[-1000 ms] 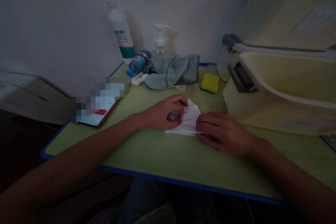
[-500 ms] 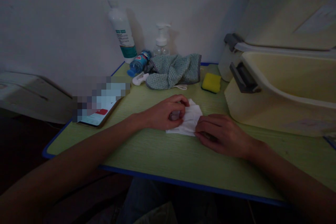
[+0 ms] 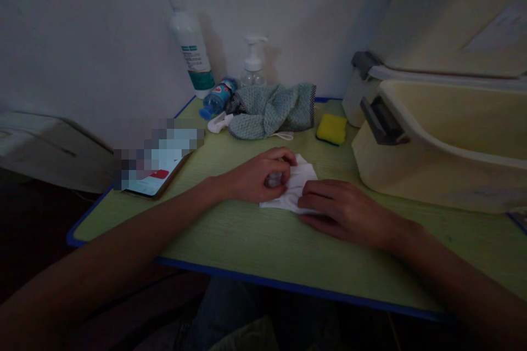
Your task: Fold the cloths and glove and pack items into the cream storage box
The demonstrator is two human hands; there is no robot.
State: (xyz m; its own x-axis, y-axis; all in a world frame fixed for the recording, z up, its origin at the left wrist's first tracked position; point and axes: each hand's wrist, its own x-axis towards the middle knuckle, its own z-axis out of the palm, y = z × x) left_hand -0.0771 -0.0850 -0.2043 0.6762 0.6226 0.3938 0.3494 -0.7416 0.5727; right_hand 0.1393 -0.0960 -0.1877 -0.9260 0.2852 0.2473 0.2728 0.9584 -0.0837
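Note:
A thin white tissue [image 3: 296, 184], creased and partly covered by my hands, lies on the table. My left hand [image 3: 263, 178] comes from the left and has its fingers curled onto the left part of the tissue, with some of it bunched beneath them. On the right edge of the tissue rests my right hand [image 3: 340, 208]. Its fingers stretch forward over the tissue and its thumb sits apart below them. The right fingertips touch the tissue without visibly pinching it.
Behind lie a grey-green cloth [image 3: 272, 112], a yellow sponge [image 3: 331, 129] and a small blue bottle [image 3: 218, 98]. A tall white bottle [image 3: 191, 49] and a pump bottle [image 3: 253, 63] stand by the wall. At left is a phone [image 3: 164, 162]; at right, a cream bin [image 3: 420, 175].
My right hand has slid slightly left over the tissue, and its fingers have straightened from a pinch at the edge. My left hand has stayed in place.

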